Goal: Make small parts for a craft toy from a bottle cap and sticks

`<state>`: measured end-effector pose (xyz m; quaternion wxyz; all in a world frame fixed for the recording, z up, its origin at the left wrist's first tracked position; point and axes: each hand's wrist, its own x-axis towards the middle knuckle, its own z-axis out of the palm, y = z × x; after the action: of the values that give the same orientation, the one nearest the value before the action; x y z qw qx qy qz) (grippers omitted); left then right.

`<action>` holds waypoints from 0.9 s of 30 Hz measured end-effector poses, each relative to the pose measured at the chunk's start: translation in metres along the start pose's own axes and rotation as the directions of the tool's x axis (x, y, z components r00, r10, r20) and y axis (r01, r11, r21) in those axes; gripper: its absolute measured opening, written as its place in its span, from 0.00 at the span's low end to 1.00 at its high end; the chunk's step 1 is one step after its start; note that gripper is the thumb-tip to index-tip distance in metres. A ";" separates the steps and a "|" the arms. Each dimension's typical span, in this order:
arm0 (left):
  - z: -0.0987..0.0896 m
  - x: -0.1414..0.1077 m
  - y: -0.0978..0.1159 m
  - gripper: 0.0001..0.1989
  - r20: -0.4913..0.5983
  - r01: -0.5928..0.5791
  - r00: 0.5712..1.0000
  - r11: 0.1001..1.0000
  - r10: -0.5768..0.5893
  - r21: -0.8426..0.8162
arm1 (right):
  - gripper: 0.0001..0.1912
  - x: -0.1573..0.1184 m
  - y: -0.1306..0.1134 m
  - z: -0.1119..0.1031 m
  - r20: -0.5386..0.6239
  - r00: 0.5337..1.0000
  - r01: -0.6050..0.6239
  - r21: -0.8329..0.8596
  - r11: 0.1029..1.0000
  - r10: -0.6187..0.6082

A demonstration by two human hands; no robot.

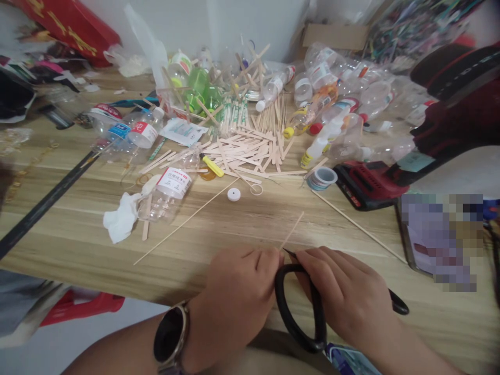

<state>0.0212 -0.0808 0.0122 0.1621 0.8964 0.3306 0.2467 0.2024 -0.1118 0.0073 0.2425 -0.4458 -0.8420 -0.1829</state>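
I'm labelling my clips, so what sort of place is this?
Probably a craft workspace: flat pale wooden sticks, clear plastic bottles and a red-and-black battery power tool crowd one pale wood-grain tabletop.

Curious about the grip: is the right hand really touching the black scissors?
Touching: the head view shows the right hand gripping the black scissors by the handles.

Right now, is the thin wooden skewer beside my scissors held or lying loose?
Held: your left hand is closed around the thin wooden skewer; one end sticks out near the black-handled scissors.
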 end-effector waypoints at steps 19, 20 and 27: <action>-0.008 0.008 0.016 0.16 0.086 0.340 0.940 0.915 -0.329 -0.215 | 0.10 -0.004 0.001 -0.005 -0.028 1.000 0.006 -0.032 0.999 -0.007; -0.008 0.009 0.017 0.17 0.086 0.372 0.928 0.898 -0.362 -0.236 | 0.10 -0.004 0.000 -0.005 -0.034 0.999 0.007 -0.026 1.000 -0.008; -0.010 0.006 0.019 0.18 0.160 0.474 0.879 0.799 -0.448 -0.369 | 0.09 -0.002 0.000 -0.007 -0.073 0.997 0.022 -0.001 1.000 -0.022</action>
<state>0.0296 -0.0894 0.0309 0.4063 0.7443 0.4763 0.2327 0.2047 -0.1170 0.0121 0.2711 -0.4297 -0.8373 -0.2019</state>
